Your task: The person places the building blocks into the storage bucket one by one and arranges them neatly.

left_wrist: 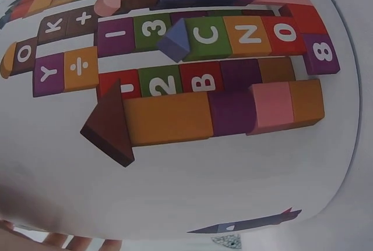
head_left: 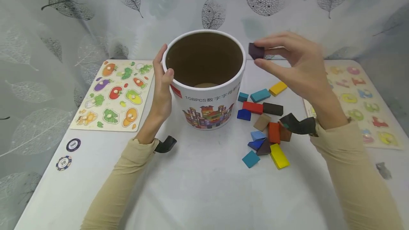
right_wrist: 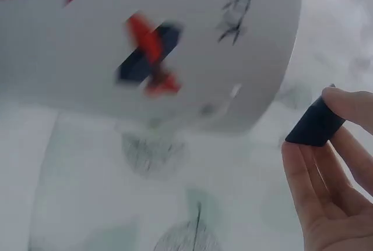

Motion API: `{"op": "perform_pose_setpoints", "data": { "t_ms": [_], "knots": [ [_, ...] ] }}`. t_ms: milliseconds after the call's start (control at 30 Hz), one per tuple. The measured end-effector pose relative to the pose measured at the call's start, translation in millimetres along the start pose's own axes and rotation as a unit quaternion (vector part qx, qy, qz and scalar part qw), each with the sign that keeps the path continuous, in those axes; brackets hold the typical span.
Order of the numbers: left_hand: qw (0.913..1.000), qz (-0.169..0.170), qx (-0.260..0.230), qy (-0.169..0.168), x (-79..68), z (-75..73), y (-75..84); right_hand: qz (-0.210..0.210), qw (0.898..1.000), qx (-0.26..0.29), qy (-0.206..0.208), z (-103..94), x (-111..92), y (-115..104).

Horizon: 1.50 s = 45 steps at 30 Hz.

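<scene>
A large white bucket [head_left: 211, 95] with printed toy blocks stands upright, and its visible inside holds no blocks. My left hand [head_left: 162, 88] grips its left side, thumb at the rim and fingers along the outer wall. In the left wrist view the bucket's printed wall [left_wrist: 175, 187] fills most of the picture, with fingertips at the lower left. Just right of the rim, my right hand [head_left: 295, 61] pinches a small dark block [head_left: 256, 51] between thumb and fingers. The right wrist view shows that same dark block [right_wrist: 317, 124] beside the bucket wall.
Loose coloured blocks, among them a yellow block [head_left: 279, 156] and a red block [head_left: 252, 107], lie right of the bucket. A vegetable puzzle board [head_left: 143, 113] lies left, a number puzzle board [head_left: 383, 136] right. Two round chips [head_left: 73, 144] sit near the left edge.
</scene>
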<state>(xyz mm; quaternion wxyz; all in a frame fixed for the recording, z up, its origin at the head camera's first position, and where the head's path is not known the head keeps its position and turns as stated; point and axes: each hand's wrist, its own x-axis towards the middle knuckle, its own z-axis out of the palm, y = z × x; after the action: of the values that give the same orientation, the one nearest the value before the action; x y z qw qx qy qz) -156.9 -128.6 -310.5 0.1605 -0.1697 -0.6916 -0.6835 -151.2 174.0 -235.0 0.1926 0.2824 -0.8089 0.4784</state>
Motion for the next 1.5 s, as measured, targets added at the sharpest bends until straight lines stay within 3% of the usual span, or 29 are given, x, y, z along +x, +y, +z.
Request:
{"op": "perform_pose_setpoints", "data": {
  "t_ms": [167, 467, 633, 767, 900, 1000, 1100, 1200, 1400, 1500],
  "knots": [
    [1.0000, 0.001, 0.004, 0.001, 0.6, 1.8, 0.2, -0.034, 0.997, 0.063, -0.041, 25.5, 25, -15],
    [0.9998, -0.003, 0.021, -0.002, -0.1, -0.2, -0.3, -0.033, 0.995, 0.074, -0.063, 36.9, 32, -3],
    [0.9998, -0.001, 0.021, -0.004, 0.3, 0.0, -0.2, -0.036, 0.996, 0.076, -0.034, 18.5, 29, 7],
    [0.9997, -0.003, 0.025, -0.003, 0.1, 0.5, 0.1, -0.025, 0.994, 0.107, -0.008, -4.9, 21, 30],
    [0.9998, -0.005, 0.021, -0.002, 0.0, 0.1, -0.1, 0.032, 0.996, 0.087, -0.013, -22.8, 5, 67],
    [0.9999, -0.004, 0.015, -0.001, -0.3, -0.2, -0.2, 0.093, 0.994, 0.020, -0.052, -29.8, -10, 98],
    [0.9999, -0.004, 0.014, -0.002, -0.6, -1.0, -0.2, 0.146, 0.983, -0.039, -0.107, -31.9, -23, 124],
    [0.9999, -0.005, 0.016, -0.002, -0.6, -1.2, -0.1, 0.197, 0.964, -0.073, -0.162, -32.9, -31, 143],
    [0.9997, -0.010, 0.022, -0.002, -0.5, -1.0, 0.2, 0.247, 0.927, -0.103, -0.264, -34.0, -40, 165],
    [0.9997, -0.009, 0.020, -0.003, -0.5, -1.3, -0.3, 0.266, 0.913, -0.119, -0.286, -34.2, -43, 171]
  ]
}}
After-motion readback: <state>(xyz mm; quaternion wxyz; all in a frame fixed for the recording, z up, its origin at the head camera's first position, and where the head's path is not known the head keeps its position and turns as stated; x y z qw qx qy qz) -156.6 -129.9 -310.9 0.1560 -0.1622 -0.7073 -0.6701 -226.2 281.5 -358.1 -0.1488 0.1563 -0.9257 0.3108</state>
